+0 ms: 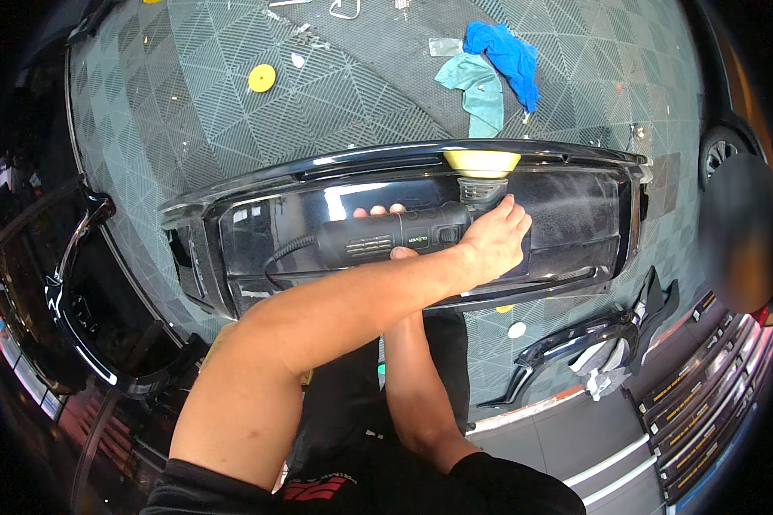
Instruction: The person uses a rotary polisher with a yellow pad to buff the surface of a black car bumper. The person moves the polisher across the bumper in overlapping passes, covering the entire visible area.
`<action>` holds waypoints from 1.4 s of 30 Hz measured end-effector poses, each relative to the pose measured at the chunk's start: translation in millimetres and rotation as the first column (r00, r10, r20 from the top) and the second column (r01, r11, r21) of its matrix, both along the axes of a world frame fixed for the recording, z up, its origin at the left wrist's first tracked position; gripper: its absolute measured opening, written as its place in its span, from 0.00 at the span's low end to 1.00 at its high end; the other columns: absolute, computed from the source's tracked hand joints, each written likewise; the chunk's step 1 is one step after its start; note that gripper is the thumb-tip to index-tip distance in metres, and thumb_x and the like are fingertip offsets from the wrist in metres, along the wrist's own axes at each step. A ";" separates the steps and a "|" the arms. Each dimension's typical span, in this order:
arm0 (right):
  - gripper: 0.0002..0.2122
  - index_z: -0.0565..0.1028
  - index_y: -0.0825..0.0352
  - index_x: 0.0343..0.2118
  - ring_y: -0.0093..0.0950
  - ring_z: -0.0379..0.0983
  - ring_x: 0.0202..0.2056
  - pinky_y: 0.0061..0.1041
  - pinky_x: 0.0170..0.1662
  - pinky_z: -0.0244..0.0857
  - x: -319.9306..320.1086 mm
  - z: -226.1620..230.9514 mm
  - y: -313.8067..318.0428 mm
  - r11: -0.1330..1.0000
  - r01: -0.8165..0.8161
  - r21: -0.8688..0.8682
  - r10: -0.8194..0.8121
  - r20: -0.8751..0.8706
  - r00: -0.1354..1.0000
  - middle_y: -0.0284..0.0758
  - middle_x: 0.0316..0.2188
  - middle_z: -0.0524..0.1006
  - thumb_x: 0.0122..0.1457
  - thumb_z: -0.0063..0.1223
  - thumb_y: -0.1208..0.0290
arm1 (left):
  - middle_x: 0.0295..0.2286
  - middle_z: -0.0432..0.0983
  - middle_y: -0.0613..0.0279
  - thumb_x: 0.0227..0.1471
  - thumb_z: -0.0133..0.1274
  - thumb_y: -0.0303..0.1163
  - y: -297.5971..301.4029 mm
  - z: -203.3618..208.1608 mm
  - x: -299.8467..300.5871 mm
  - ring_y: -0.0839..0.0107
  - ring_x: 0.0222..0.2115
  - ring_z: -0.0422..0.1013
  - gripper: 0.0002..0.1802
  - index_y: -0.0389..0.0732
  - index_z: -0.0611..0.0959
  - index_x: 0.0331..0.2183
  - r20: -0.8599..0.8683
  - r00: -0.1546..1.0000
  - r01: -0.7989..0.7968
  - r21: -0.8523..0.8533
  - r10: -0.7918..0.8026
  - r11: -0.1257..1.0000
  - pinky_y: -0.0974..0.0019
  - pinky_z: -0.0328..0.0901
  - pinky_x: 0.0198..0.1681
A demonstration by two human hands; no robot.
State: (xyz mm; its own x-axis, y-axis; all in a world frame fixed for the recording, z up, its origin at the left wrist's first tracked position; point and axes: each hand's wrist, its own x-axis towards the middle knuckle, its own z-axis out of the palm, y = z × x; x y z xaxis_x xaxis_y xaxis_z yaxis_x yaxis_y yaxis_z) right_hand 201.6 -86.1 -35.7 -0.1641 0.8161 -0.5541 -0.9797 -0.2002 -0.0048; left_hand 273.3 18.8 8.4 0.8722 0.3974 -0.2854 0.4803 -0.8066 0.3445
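A black electric polisher (391, 239) lies sideways over a glossy black car bumper (301, 206). Its yellow foam pad (483, 163) faces away from me, against the bumper's far edge. My forearms cross, the left over the right. My left hand (500, 236) is closed on the polisher's head end at the right. My right hand (402, 252) wraps the body from beneath, its thumb on the near side and fingertips showing on the far side; its palm is hidden. Pale, dusty residue streaks the bumper's right half.
Blue cloth (511, 64) and green cloth (477, 90) lie on the grid-tile floor beyond, with a yellow disc pad (262, 78) farther left. Black trim parts stand at left (82, 292) and lower right (567, 339). A car wheel (723, 156) is at far right.
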 end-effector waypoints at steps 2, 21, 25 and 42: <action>0.33 0.72 0.60 0.59 0.46 0.68 0.65 0.57 0.71 0.61 -4.6 3.6 3.1 1.000 0.013 -0.002 -0.013 -0.016 1.000 0.39 0.58 0.75 0.46 0.69 0.79 | 0.53 0.75 0.53 0.55 0.59 0.37 -1.7 -1.7 -4.2 0.51 0.60 0.66 0.18 0.42 0.91 0.46 -0.004 1.000 0.010 0.015 -0.010 1.000 0.42 0.51 0.71; 0.30 0.73 0.60 0.56 0.43 0.68 0.65 0.52 0.72 0.61 -25.1 14.7 6.8 0.999 0.012 -0.033 -0.014 -0.059 0.998 0.37 0.57 0.75 0.47 0.68 0.77 | 0.53 0.75 0.55 0.54 0.61 0.38 -5.4 -7.6 -26.2 0.54 0.60 0.65 0.16 0.45 0.92 0.43 0.024 1.000 -0.005 -0.022 0.006 1.000 0.43 0.48 0.73; 0.30 0.72 0.60 0.56 0.44 0.69 0.65 0.52 0.71 0.63 -25.1 12.1 7.9 0.998 0.010 -0.064 -0.012 -0.026 1.000 0.38 0.56 0.75 0.46 0.68 0.77 | 0.53 0.75 0.55 0.54 0.60 0.37 -6.1 -9.1 -26.0 0.54 0.60 0.65 0.15 0.46 0.92 0.43 0.050 0.999 -0.020 -0.016 0.021 1.000 0.44 0.48 0.73; 0.25 0.73 0.60 0.57 0.44 0.70 0.63 0.54 0.69 0.64 -1.5 -0.5 -3.3 0.995 -0.021 -0.097 0.019 -0.024 1.000 0.39 0.55 0.77 0.54 0.64 0.77 | 0.45 0.78 0.53 0.50 0.60 0.35 3.8 -10.5 -16.1 0.54 0.54 0.69 0.11 0.44 0.93 0.34 0.254 0.949 -0.163 -0.111 0.187 0.980 0.43 0.51 0.72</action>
